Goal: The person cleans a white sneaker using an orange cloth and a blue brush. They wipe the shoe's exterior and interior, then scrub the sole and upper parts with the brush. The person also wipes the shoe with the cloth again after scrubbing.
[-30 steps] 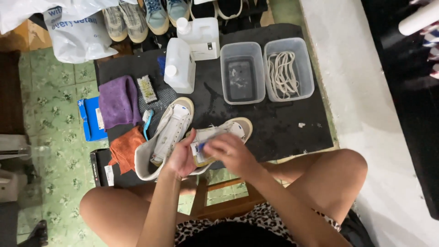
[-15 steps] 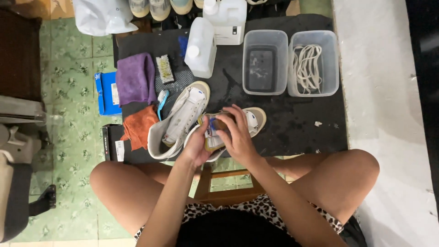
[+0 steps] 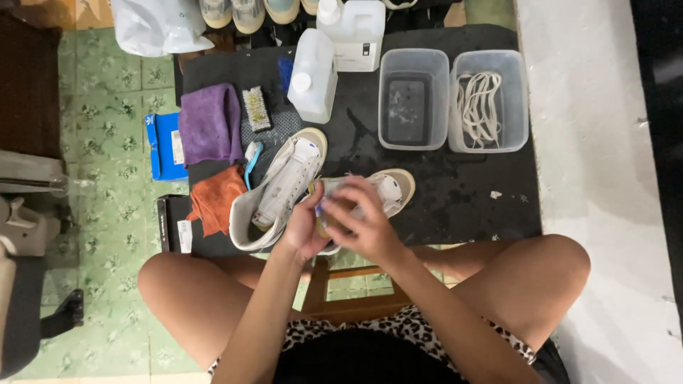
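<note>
Both hands meet over the near white sneaker (image 3: 390, 190) on the black counter (image 3: 455, 192): the left hand (image 3: 302, 226) grips its side while the right hand (image 3: 366, 224) clenches a small brownish object, too blurred to identify, against the upper. This looks like the scrubbing step. A second sneaker (image 3: 281, 186) lies just beside it; beyond stand a water tub (image 3: 413, 99) and a tub of laces (image 3: 487, 99).

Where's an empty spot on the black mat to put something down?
Bare patch on the mat: right of the shoe, below the two tubs. The left side is crowded: cloths, brush, bottle, other shoe.
</note>
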